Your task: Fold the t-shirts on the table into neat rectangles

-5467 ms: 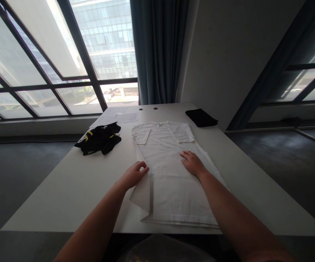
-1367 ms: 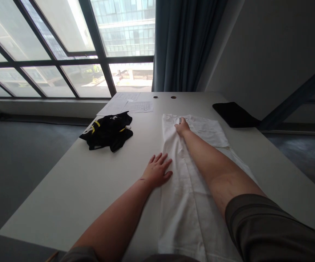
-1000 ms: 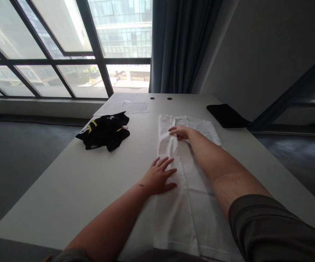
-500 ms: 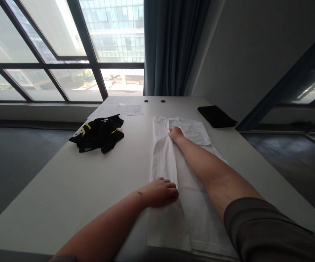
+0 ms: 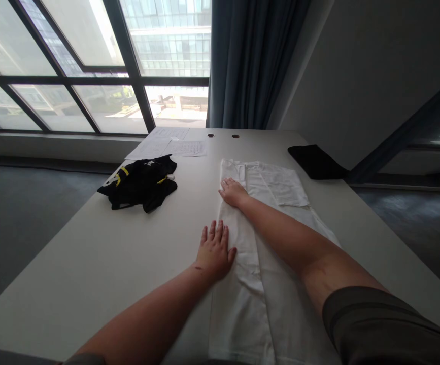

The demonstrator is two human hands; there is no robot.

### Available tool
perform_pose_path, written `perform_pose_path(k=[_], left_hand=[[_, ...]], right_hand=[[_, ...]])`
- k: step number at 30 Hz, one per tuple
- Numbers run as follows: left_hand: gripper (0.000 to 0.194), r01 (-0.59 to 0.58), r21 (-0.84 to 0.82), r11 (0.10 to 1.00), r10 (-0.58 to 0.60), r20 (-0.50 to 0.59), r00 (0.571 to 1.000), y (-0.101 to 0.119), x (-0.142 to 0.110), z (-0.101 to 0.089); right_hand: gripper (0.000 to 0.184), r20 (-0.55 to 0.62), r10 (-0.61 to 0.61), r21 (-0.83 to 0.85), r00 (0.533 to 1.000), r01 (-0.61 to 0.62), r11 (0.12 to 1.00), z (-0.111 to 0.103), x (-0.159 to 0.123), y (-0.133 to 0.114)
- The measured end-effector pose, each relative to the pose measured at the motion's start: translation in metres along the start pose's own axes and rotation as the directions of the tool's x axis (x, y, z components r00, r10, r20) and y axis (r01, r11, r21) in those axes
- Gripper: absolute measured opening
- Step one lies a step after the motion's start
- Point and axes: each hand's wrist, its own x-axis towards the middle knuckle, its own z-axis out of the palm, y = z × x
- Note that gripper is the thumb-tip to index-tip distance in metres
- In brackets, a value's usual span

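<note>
Gripping nothing, with slightly parted fingers on the left hand (image 5: 214,253), laid across the left edge of a white T-shirt (image 5: 244,274), and flat, spread fingers on the right hand (image 5: 233,192), farther along, nearer the collar (image 5: 250,165). Stretching beneath and rightward of both, with a long axis pointing away toward the blue curtain (image 5: 252,66). Spread on a white table (image 5: 136,263), well apart from a crumpled black garment (image 5: 143,181).

Left of our left fingers (image 5: 220,232), the bare tabletop (image 5: 139,248) gives us wide room. Ahead-left of them, the crumpled black garment (image 5: 143,183) blocks the way; between it and our right fingers (image 5: 226,184), a lane runs forward. Right of our left fingers, our right forearm (image 5: 280,230) bars low passage over the white shirt (image 5: 238,304).
</note>
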Motion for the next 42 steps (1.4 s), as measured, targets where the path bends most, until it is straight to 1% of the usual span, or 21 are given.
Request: perform_pose_path(k=[2,5,8,13,18,22,24,26,28,29,32,34,36,38,40,42], left_hand=[[0.074,-0.003,-0.008,1.000,0.003,0.008,1.000,0.001,-0.002,0.000],[0.074,-0.010,-0.023,1.000,0.011,0.014,1.000,0.001,-0.002,0.000],[0.073,-0.004,-0.030,1.000,0.004,0.006,1.000,-0.001,-0.001,0.000],[0.073,0.011,-0.040,0.999,-0.011,0.017,1.000,-0.002,-0.002,-0.002],[0.073,0.007,-0.057,0.998,-0.006,0.014,1.000,-0.005,0.000,-0.004],[0.072,0.031,-0.055,0.998,-0.031,-0.009,0.999,-0.010,0.004,-0.003],[0.074,0.035,-0.053,0.998,-0.036,-0.006,0.999,-0.011,0.006,-0.002],[0.075,0.039,-0.049,0.998,-0.039,-0.001,0.999,-0.012,0.008,-0.001],[0.076,0.044,-0.046,0.998,-0.044,0.003,0.999,-0.012,0.008,-0.001],[0.076,0.046,-0.047,0.998,-0.046,0.006,0.999,-0.012,0.008,-0.002],[0.076,0.048,-0.052,0.998,-0.047,0.008,0.999,-0.012,0.008,-0.002],[0.076,0.047,-0.051,0.998,-0.047,0.002,0.999,-0.013,0.008,-0.001],[0.076,0.047,-0.047,0.998,-0.047,-0.007,0.999,-0.013,0.008,0.001],[0.076,0.048,-0.041,0.998,-0.048,-0.013,0.999,-0.012,0.009,0.002],[0.075,0.051,-0.032,0.998,-0.051,-0.018,0.999,-0.011,0.009,0.004],[0.075,0.050,-0.021,0.999,-0.051,-0.023,0.998,-0.011,0.010,0.006]], right_hand=[[0.066,0.035,0.009,0.005,0.999,-0.010,1.000,0.009,0.014,-0.008],[0.073,0.054,0.074,0.013,0.996,-0.075,0.997,0.017,0.039,-0.010],[0.076,0.058,0.123,0.026,0.991,-0.125,0.992,0.019,0.067,-0.006],[0.076,0.065,0.136,0.043,0.989,-0.139,0.989,0.019,0.105,0.008],[0.079,0.054,0.152,0.053,0.987,-0.155,0.986,0.022,0.129,0.020],[0.077,0.029,0.159,0.061,0.987,-0.161,0.985,0.022,0.134,0.024],[0.072,-0.023,0.154,0.061,0.988,-0.152,0.986,0.019,0.130,0.022],[0.065,-0.133,0.116,0.045,0.984,-0.111,0.993,0.015,0.123,0.017],[0.060,-0.226,0.070,0.019,0.972,-0.067,0.998,0.009,0.110,0.011],[0.059,-0.238,0.060,0.013,0.969,-0.059,0.998,0.007,0.102,0.008],[0.058,-0.161,0.065,0.011,0.985,-0.064,0.998,0.002,0.069,0.003],[0.059,-0.109,0.034,-0.005,0.993,-0.035,0.999,0.002,0.039,0.005],[0.061,-0.068,-0.040,-0.024,0.997,0.038,0.999,0.003,0.008,0.009],[0.064,-0.019,-0.133,-0.027,0.991,0.133,0.991,0.004,-0.019,0.012],[0.068,0.023,-0.191,-0.022,0.981,0.191,0.981,0.004,-0.037,0.012],[0.070,0.038,-0.185,-0.023,0.982,0.186,0.982,0.002,-0.045,0.009]])
